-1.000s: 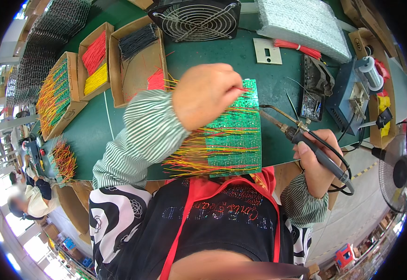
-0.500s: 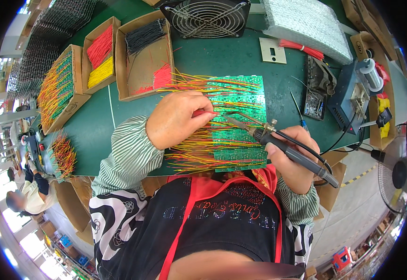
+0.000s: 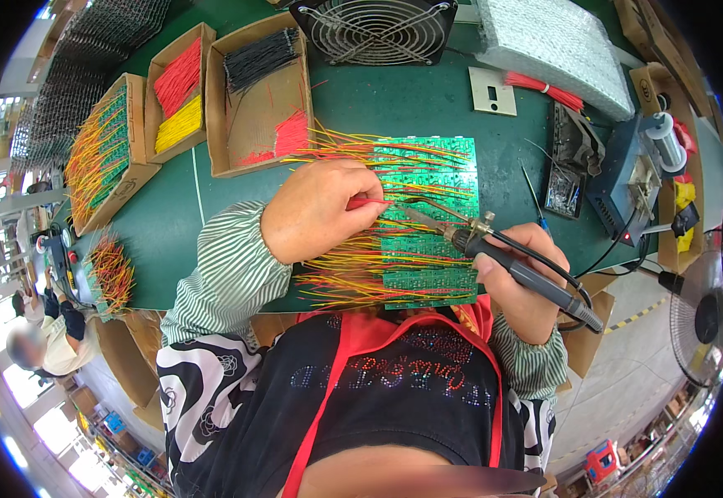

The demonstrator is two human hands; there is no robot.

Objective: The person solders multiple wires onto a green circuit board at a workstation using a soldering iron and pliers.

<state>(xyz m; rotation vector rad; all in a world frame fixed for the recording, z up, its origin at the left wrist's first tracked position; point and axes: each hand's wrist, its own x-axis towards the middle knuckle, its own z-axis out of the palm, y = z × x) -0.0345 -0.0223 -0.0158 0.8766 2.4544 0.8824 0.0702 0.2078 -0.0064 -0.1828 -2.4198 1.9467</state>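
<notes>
A green circuit board panel [image 3: 432,249] lies on the bench in front of me, with rows of red and yellow wires [image 3: 336,266] sticking out to its left. My left hand [image 3: 324,207] is closed over the panel's left part, pinching red wires [image 3: 365,202] whose ends reach the board. In my right hand [image 3: 527,278] is a soldering iron [image 3: 511,270] with a thin curved feed tube clamped along it. Its tip points left and meets the board close to the wire ends; whether it touches them cannot be made out.
Cardboard trays of red, yellow and black wires [image 3: 260,60] stand at the back left, beside a box of wired boards [image 3: 100,158]. A fan [image 3: 378,31] is at the back. On the right are a blue soldering station [image 3: 623,178], a small black tray [image 3: 564,191] and a screwdriver [image 3: 534,195].
The view has shifted slightly, so bench items sit a little to the right. Both hands keep the same grips, with the iron's tip still beside the red wires.
</notes>
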